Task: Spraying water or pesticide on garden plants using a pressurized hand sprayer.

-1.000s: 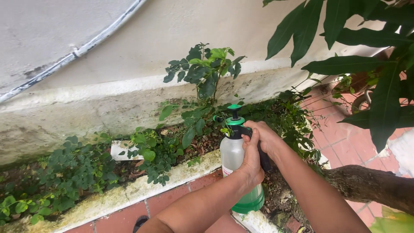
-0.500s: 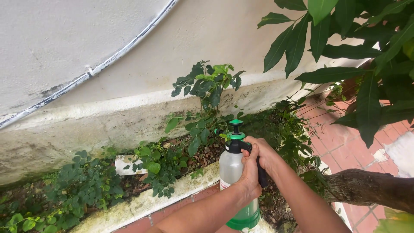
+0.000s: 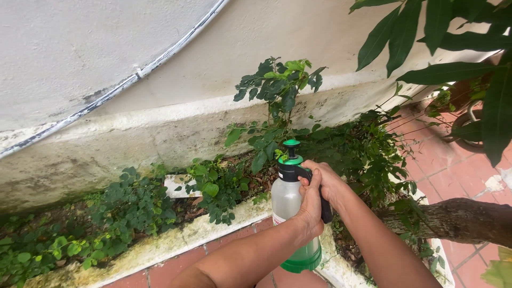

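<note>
Spray bottle (image 3: 290, 213) stands upright, gripped between both hands (image 3: 319, 200).

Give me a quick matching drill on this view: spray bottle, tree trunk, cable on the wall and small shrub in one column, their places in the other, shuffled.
1. spray bottle
2. tree trunk
3. cable
4. small shrub

A. slants across the white wall, upper left
B. gripped by both the left hand and right hand
C. stands against the wall behind the bottle
D. lies low at the right

Pairs: 1-B, 2-D, 3-A, 4-C
</note>
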